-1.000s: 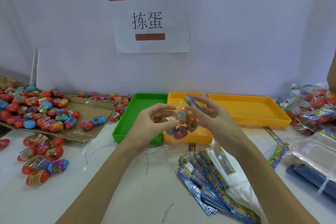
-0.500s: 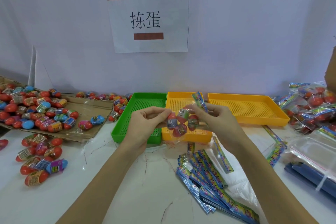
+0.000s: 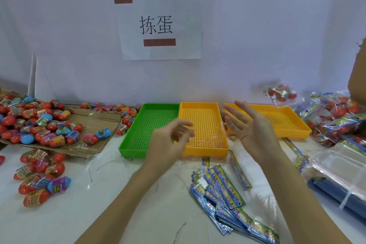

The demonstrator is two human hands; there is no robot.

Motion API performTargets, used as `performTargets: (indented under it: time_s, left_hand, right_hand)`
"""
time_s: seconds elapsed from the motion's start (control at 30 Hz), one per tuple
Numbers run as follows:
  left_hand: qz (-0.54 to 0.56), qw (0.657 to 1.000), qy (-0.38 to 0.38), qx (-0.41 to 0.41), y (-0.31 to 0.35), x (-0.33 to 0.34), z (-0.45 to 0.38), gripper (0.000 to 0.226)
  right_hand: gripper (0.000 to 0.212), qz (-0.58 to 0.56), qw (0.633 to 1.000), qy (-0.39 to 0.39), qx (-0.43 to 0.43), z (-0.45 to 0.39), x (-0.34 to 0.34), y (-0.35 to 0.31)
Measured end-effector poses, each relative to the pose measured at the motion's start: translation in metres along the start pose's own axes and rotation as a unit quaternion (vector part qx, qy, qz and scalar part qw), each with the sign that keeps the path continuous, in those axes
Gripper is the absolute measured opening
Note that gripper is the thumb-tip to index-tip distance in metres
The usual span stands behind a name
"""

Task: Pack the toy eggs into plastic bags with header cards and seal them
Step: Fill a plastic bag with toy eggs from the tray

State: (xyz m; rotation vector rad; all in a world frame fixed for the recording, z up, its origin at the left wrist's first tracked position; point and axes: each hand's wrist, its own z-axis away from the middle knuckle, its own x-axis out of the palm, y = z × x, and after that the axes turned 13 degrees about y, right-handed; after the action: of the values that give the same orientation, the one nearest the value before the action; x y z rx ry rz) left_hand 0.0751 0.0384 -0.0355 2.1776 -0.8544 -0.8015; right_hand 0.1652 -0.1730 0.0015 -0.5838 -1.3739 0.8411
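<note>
now filled bag airborne, blurred

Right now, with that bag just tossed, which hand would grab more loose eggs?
Probably the left hand: it's empty and nearer the loose eggs at the left. The right hand is nearer the cards.

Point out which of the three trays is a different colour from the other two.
The green tray, leftmost of the three in the row. The middle tray and the right tray are both orange-yellow. The left hand hovers over its near right corner.
</note>
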Motion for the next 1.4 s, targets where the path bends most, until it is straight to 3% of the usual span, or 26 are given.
performTargets:
  time_s: [0.07,0.13,0.2,0.27,0.57,0.73,0.87,0.97,1.03,1.13,1.23,1.4]
  left_hand:
    - [-0.037,0.983,-0.118,0.135,0.006,0.014,0.014,0.026]
    - [-0.063,0.943,-0.217,0.245,0.009,0.031,0.029,0.036]
    - [-0.103,0.907,-0.276,0.301,0.009,0.044,0.044,0.044]
    - [-0.131,0.896,-0.287,0.312,0.007,0.048,0.049,0.044]
    - [-0.106,0.921,-0.221,0.303,-0.001,0.040,0.037,0.024]
    - [-0.027,0.981,-0.071,0.179,-0.001,0.021,0.013,0.017]
    - [-0.144,0.975,0.066,0.153,-0.017,-0.010,-0.008,0.017]
    - [-0.193,0.959,0.112,0.174,-0.018,-0.025,-0.013,0.018]
    - [-0.179,0.947,0.069,0.259,-0.009,-0.019,-0.006,0.016]
    - [-0.097,0.931,-0.078,0.344,0.018,0.010,0.015,0.021]
    - [-0.097,0.909,-0.248,0.321,0.026,0.034,0.036,0.041]
    - [-0.050,0.928,-0.281,0.241,0.018,0.037,0.038,0.022]
  right_hand:
    - [0.029,0.030,1.000,0.004,-0.005,0.000,0.002,0.005]
    - [0.024,0.073,0.997,0.013,-0.015,-0.001,0.002,0.007]
    - [0.023,0.104,0.994,0.018,-0.019,-0.001,0.003,0.009]
    - [0.024,0.117,0.993,0.026,-0.020,-0.002,0.003,0.012]
    - [0.022,0.224,0.973,0.013,-0.057,0.005,0.008,0.026]
    - [0.025,0.330,0.928,-0.002,-0.172,0.007,0.011,0.044]
    - [0.020,0.425,0.857,-0.033,-0.290,0.006,0.013,0.055]
    - [0.019,0.427,0.841,-0.035,-0.331,0.005,0.014,0.051]
    - [0.022,0.385,0.858,-0.004,-0.340,0.000,0.011,0.044]
    - [0.027,0.332,0.888,0.039,-0.316,-0.007,0.003,0.034]
    - [0.029,0.327,0.897,0.058,-0.292,-0.011,-0.003,0.033]
    - [0.031,0.334,0.897,0.071,-0.282,-0.014,-0.005,0.033]
